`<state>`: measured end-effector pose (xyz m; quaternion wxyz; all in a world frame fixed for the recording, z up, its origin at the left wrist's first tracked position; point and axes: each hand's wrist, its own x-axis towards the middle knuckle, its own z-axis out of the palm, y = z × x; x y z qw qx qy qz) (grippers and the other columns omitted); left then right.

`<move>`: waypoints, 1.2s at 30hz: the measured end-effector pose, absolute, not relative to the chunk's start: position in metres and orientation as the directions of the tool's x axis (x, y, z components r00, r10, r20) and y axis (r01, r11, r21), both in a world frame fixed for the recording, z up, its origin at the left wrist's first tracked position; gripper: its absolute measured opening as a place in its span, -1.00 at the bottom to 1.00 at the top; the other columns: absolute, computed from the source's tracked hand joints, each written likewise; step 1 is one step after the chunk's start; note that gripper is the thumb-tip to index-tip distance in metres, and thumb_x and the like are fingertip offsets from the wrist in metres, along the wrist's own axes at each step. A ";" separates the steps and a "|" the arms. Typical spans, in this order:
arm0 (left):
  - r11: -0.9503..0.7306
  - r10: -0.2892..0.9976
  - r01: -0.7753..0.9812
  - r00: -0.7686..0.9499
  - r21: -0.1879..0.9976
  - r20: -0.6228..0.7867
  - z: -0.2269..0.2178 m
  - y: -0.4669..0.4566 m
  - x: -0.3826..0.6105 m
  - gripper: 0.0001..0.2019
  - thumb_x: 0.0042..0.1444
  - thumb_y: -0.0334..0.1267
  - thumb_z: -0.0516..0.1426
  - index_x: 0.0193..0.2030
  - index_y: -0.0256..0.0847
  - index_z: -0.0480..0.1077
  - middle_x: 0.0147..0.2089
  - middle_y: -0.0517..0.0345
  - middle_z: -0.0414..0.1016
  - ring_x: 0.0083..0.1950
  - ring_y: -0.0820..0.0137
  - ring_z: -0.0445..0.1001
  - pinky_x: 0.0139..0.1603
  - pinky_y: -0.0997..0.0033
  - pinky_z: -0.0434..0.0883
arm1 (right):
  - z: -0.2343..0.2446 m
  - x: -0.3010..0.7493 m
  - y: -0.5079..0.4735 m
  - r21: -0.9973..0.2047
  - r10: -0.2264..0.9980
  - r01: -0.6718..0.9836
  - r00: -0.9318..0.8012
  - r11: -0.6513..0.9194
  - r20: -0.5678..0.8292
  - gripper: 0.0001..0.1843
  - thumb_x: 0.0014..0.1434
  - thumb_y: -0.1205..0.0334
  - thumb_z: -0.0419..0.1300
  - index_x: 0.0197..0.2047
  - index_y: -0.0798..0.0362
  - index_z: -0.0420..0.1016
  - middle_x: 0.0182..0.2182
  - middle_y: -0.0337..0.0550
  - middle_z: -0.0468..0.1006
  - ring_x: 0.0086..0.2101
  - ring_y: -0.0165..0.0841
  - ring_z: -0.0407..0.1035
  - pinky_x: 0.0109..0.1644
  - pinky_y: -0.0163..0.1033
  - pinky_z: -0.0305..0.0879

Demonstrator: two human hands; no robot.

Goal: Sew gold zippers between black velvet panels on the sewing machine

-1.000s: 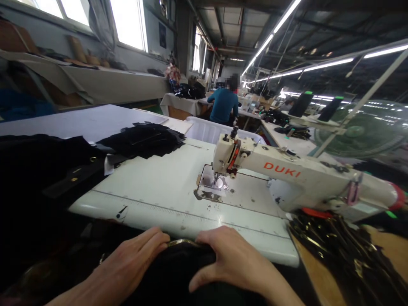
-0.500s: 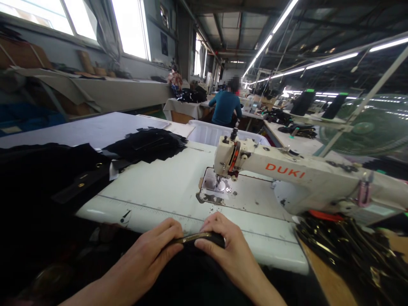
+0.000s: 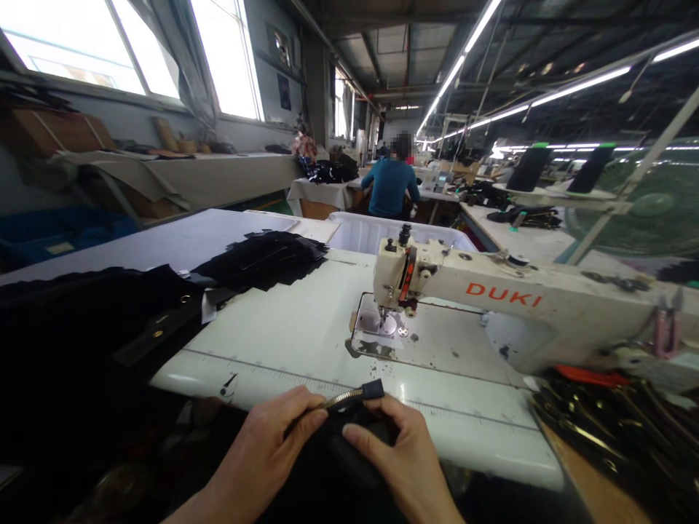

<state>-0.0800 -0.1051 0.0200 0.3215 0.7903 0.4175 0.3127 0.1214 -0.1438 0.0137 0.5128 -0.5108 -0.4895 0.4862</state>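
Near the front edge of the sewing table, my left hand [image 3: 278,433] pinches a black zipper [image 3: 344,399] with brass-coloured teeth between thumb and fingers. The zipper's end, with a square black tab, stands up just above the index finger of my right hand [image 3: 401,444]. My right thumb and bent fingers are round the black fabric piece [image 3: 354,455] below the zipper; the rest of that piece is lost in dark shadow. Beyond my hands stands a white sewing machine [image 3: 464,291], its needle over the metal plate [image 3: 376,325], apart from the zipper.
Stacks of black pieces [image 3: 262,255] lie at the left, some with brass fittings. A pile of zippers [image 3: 617,422] rests at the right, below pink-handled snips [image 3: 667,327]. Behind the table is a white bin [image 3: 349,234]; a person in blue [image 3: 389,185] sits farther back.
My right thumb has come away from the zipper's teeth and sits lower. The zipper's end tab now shows above my right fingers. My left hand keeps its pinch. The view has shifted slightly.
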 end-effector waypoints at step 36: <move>-0.046 0.905 0.272 0.418 0.961 -0.075 0.013 -0.093 -0.065 -0.72 0.35 -0.05 0.10 0.02 -0.11 0.52 -0.02 0.10 0.59 -0.01 0.27 0.58 0.00 0.45 0.49 | -0.017 0.121 -0.138 -0.969 0.957 0.060 0.151 0.241 0.247 -0.85 0.34 0.19 0.19 -0.22 -0.04 0.59 -0.30 -0.25 0.61 -0.23 -0.34 0.51 -0.11 -0.40 0.35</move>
